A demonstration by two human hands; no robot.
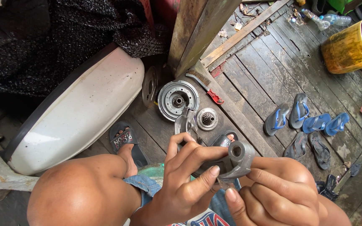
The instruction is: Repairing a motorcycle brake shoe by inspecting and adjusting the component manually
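Both of my hands hold a small grey metal part with a round hollow boss at its top, close in front of me. My left hand grips it from the left, thumb pressed on its lower edge. My right hand holds it from the right and below. On the wooden floor beyond lie a round grey drum-like metal piece, a smaller perforated metal disc and a curved shiny metal piece. My bare knee is at the lower left.
A white curved vehicle body panel lies at left under black bubble wrap. A wire brush with red handle rests by a wooden post. Several sandals lie on the planks at right. A yellow bucket stands at top right.
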